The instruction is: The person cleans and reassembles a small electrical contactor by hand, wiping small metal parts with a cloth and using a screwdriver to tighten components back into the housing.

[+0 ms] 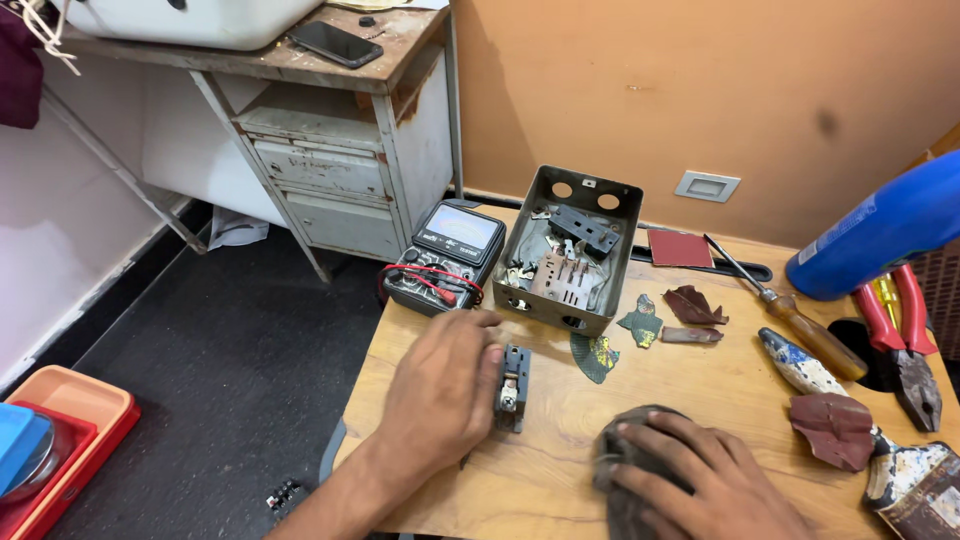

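Left hand [440,395] on switch part [513,388], right hand [715,475] pressing cloth [625,455]

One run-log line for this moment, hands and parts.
left hand: on small grey switch part | right hand: on dark cloth pad | metal box: open, behind | meter: beside box
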